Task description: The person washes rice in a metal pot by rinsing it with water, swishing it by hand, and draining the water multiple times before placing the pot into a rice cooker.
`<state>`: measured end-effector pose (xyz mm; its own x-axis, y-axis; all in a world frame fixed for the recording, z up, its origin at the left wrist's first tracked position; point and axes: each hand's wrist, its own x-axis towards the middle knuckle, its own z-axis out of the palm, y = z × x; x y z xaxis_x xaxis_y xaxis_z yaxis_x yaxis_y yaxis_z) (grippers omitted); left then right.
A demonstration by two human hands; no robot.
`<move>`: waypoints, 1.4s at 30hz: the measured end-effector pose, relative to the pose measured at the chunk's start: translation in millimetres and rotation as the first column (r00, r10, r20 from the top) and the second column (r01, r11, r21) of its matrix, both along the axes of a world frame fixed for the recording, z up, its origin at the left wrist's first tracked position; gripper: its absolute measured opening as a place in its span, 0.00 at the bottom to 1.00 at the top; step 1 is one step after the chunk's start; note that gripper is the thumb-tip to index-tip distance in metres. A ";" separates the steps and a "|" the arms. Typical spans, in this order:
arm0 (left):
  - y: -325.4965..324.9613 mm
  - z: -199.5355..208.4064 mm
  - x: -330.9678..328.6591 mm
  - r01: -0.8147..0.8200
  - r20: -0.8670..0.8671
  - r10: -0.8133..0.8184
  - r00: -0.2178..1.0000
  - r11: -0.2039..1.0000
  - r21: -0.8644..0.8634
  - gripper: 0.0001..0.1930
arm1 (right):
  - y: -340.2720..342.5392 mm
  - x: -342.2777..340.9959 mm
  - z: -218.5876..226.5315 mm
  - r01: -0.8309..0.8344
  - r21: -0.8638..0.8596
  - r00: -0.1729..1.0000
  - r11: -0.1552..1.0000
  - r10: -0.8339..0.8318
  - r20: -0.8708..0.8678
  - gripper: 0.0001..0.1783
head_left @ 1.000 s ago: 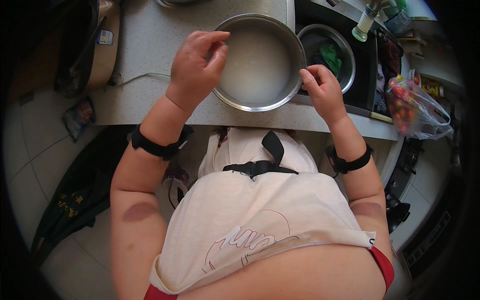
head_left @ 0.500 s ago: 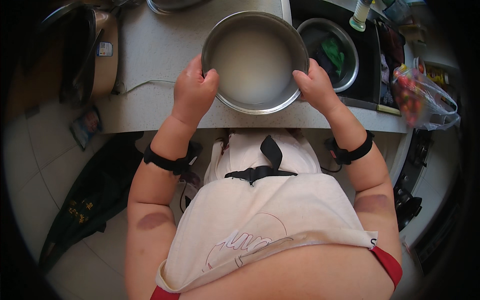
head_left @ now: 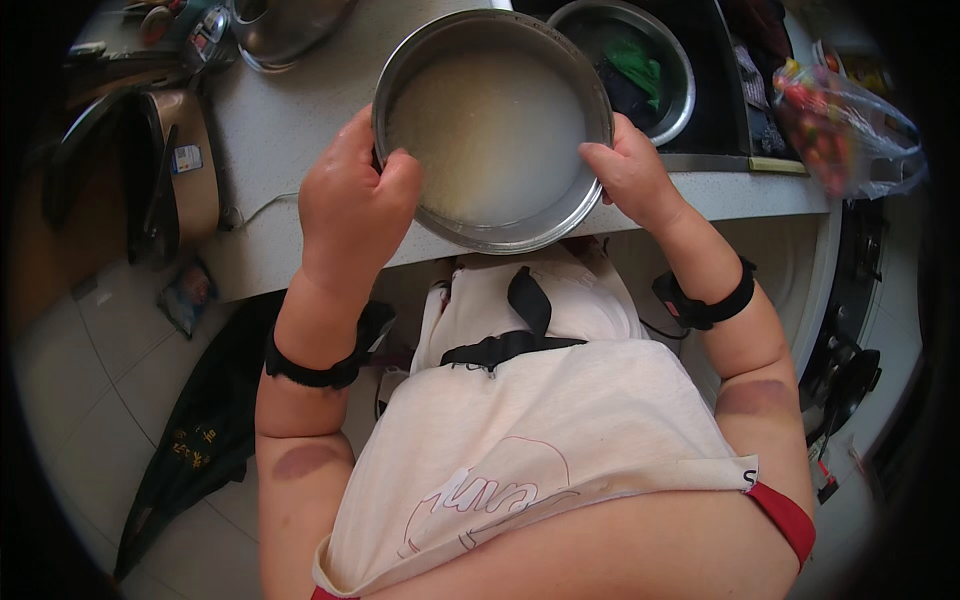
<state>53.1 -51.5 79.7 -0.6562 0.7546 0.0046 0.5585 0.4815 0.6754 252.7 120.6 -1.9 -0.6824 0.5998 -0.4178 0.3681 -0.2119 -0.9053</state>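
At far left, beside the speckled white countertop [head_left: 265, 120], a rounded tan-and-black plastic appliance [head_left: 195, 205] with a pale sticker. Next, the left hand [head_left: 355, 195], closed on the left rim of a wide, round, silver steel pot [head_left: 500, 240], thumb at the near inner side, other fingers mostly hidden behind the wall. In the middle, the pot itself, held between both hands and overlapping the counter's front edge in view; hard to tell whether wholly clear of the surface. Inside, a pale, yellowish, grain-like layer [head_left: 448, 150] toward the left, cloudy whitish liquid [head_left: 540, 140] toward the right. Compared with half a second ago, drawn nearer the body, with much more of the pale layer showing on the left: a sign, most likely, of a tilt to the right and of weight now borne by both hands. Then the right hand [head_left: 640, 178], gripping the right rim, thumb on top, fingers largely out of sight. Beyond, a round steel basin [head_left: 687, 95] with a crumpled green item [head_left: 632, 68] inside; farthest right, a clear plastic bag [head_left: 830, 140] of red and yellow round things.
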 end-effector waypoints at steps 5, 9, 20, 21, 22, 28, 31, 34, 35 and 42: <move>18.6 -4.7 19.9 0.037 0.058 -0.036 0.998 0.999 -0.020 0.19 | 17.3 36.2 3.6 -0.068 -0.048 0.995 0.997 0.071 0.071 0.12; 34.3 -14.0 39.1 0.028 0.179 -0.020 0.984 0.999 -0.038 0.16 | 39.4 55.0 26.4 -0.112 -0.028 0.977 0.993 0.115 0.181 0.12; 76.8 -92.8 103.4 -0.105 0.710 -0.036 0.703 0.983 0.154 0.16 | 95.4 125.2 48.7 -0.373 0.592 0.906 0.714 0.144 0.397 0.13; 85.3 -93.1 109.7 -0.101 0.713 -0.039 0.700 0.983 0.153 0.16 | 99.7 131.7 48.8 -0.416 0.625 0.892 0.660 0.164 0.421 0.13; 93.9 -90.9 116.0 -0.096 0.694 -0.062 0.718 0.978 0.187 0.16 | 102.7 137.2 46.6 -0.365 0.657 0.916 0.660 0.127 0.381 0.12; 120.5 -76.8 120.7 -0.004 0.444 -0.089 0.892 0.979 0.206 0.16 | 115.7 152.2 9.5 -0.074 0.557 0.973 0.828 -0.062 0.222 0.12; 131.4 -56.8 116.5 0.006 0.388 -0.047 0.921 0.994 0.106 0.16 | 118.4 148.3 -0.2 -0.011 0.447 0.989 0.894 -0.056 0.137 0.14; 130.6 -56.1 111.2 -0.022 0.451 -0.033 0.892 0.993 0.115 0.17 | 118.9 145.4 -6.3 0.011 0.346 0.996 0.938 -0.040 0.075 0.14; 129.2 -55.3 111.0 -0.009 0.456 -0.027 0.890 0.997 0.077 0.18 | 119.3 145.0 -7.6 0.005 0.319 0.998 0.948 -0.026 0.062 0.14; 122.4 -80.3 116.8 -0.058 0.615 -0.029 0.788 0.991 0.121 0.20 | 131.6 143.2 4.0 -0.151 0.342 0.954 0.928 0.045 0.298 0.14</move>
<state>169.9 70.9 -0.7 -0.5637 0.7661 -0.3087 -0.0018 0.3727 0.9280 395.9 252.2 2.1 -0.6322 0.6805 -0.3704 0.6189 0.1559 -0.7698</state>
